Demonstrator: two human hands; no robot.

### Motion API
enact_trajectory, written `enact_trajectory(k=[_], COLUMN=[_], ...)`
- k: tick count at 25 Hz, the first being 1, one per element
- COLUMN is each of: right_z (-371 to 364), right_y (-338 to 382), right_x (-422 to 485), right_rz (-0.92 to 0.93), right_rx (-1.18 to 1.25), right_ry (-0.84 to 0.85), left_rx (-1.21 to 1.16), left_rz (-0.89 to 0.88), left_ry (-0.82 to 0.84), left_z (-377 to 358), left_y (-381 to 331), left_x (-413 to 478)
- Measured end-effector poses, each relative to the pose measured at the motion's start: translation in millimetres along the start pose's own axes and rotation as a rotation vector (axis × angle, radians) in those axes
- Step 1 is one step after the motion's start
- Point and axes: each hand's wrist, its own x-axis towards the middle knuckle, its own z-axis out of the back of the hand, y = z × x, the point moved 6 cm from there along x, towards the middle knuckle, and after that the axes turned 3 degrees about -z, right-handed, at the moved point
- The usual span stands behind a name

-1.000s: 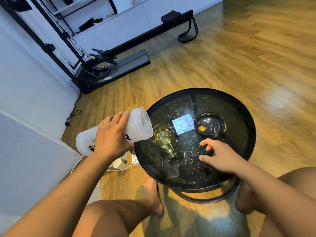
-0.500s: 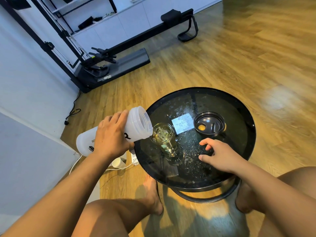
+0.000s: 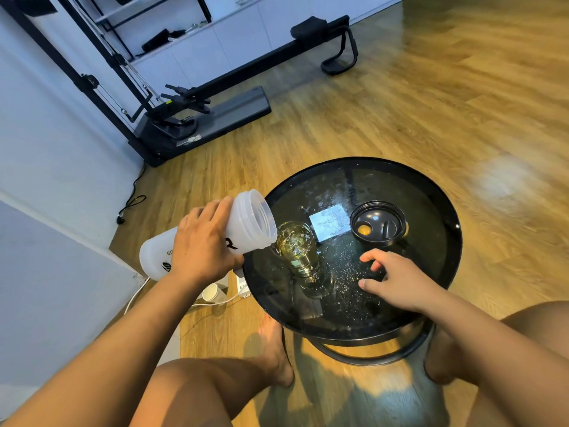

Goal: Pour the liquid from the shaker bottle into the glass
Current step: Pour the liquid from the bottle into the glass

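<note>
My left hand [image 3: 203, 245] grips a translucent white shaker bottle [image 3: 249, 223], tipped nearly level with its open mouth at the rim of the glass [image 3: 297, 252]. The clear glass stands on the left part of a round black table [image 3: 431, 195] and holds yellowish liquid. My right hand [image 3: 397, 280] rests on the tabletop to the right of the glass, fingers spread, holding nothing. The bottle's black lid [image 3: 377, 226] lies upturned on the table behind my right hand.
A pale square card [image 3: 329, 221] lies between glass and lid. Droplets or specks dot the tabletop. A power strip and white cable [image 3: 237, 286] lie on the wooden floor under the bottle. Black exercise equipment [image 3: 197, 112] stands at the back left by the wall. My legs flank the table.
The bottle's mouth has risen slightly and stays at the glass rim. My right hand has hardly moved.
</note>
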Motion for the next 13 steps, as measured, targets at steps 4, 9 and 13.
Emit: enact_trajectory(k=[4,9,13], right_z=[-0.2,-0.3,-0.4], right_y=[-0.1,0.2,0.6], right_x=[0.7,0.2,0.0], right_rz=[0.006,0.01,0.0], right_rx=[-0.002,-0.005,-0.001], right_ry=[-0.001,-0.002,0.006], left_rx=[-0.004,0.032,0.022], left_rz=[0.002,-0.043,-0.041], left_ry=[-0.004,-0.006,-0.009], left_z=[-0.2,0.5,0.8], left_y=[1.0,-1.1,-1.0], left_x=[0.0,-0.3,0.8])
